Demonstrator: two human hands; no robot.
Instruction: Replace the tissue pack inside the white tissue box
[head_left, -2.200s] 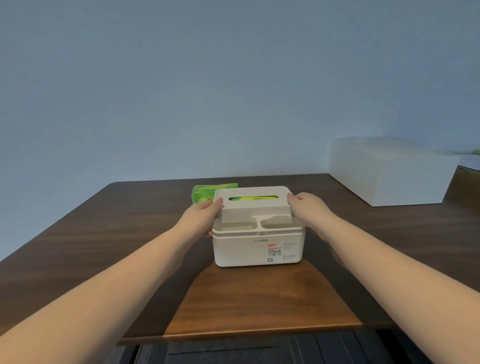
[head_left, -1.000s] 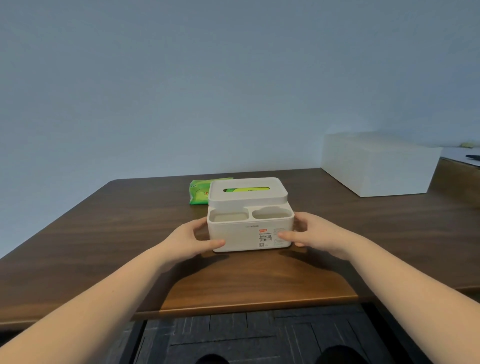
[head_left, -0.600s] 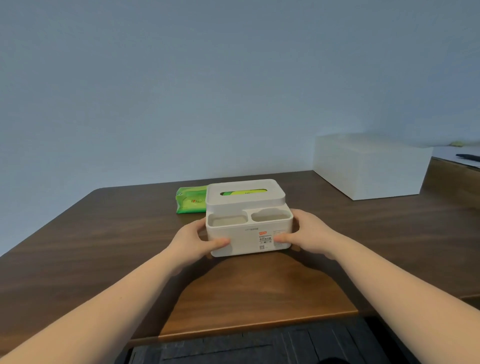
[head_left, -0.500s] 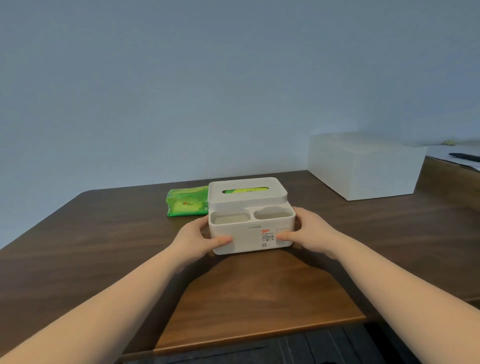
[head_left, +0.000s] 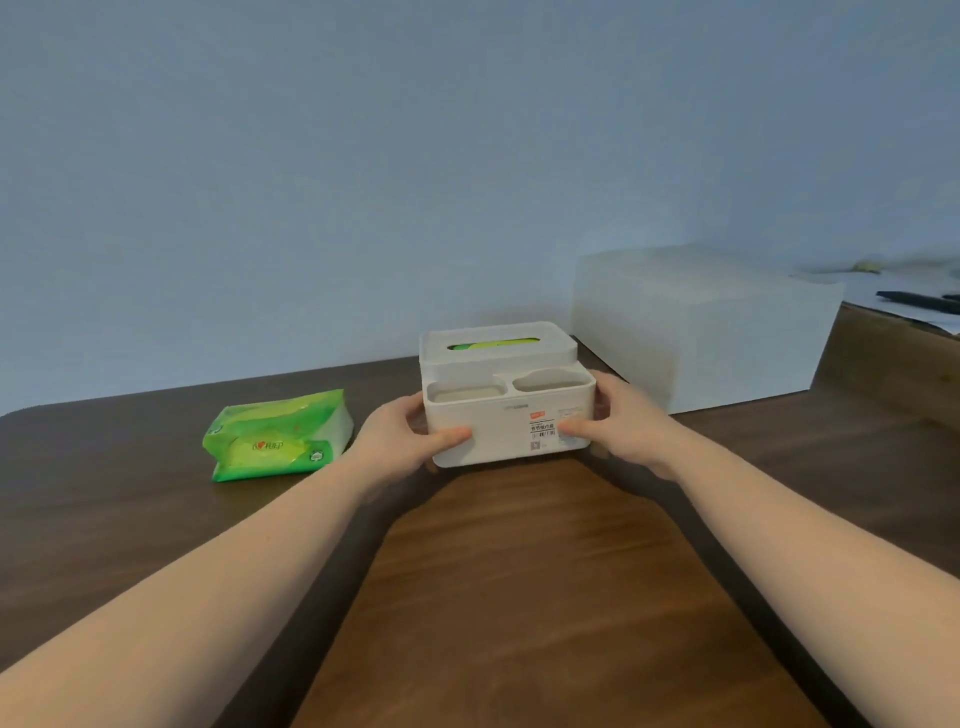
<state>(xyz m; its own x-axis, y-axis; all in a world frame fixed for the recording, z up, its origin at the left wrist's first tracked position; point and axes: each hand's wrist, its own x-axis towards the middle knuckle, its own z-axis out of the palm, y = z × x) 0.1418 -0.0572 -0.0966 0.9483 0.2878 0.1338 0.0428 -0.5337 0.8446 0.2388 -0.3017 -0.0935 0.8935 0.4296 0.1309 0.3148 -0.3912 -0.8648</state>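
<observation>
The white tissue box (head_left: 506, 415) stands on the dark wooden table (head_left: 519, 597), lid on, with a green tissue pack showing through the slot (head_left: 491, 344) in its top. Two empty front compartments face me. My left hand (head_left: 402, 441) grips the box's left side, thumb on its front. My right hand (head_left: 621, 423) grips the right side the same way. A second green tissue pack (head_left: 275, 441) lies flat on the table to the left of the box, apart from it.
A large white box (head_left: 701, 322) sits at the back right, close behind the tissue box. A raised wooden ledge (head_left: 893, 364) with papers and a dark pen lies at the far right. A blue-grey wall runs behind the table.
Both hands dropped from the lid to the box's lower sides. The box, held in both hands, has shifted right, away from the loose green pack, which now lies fully in view.
</observation>
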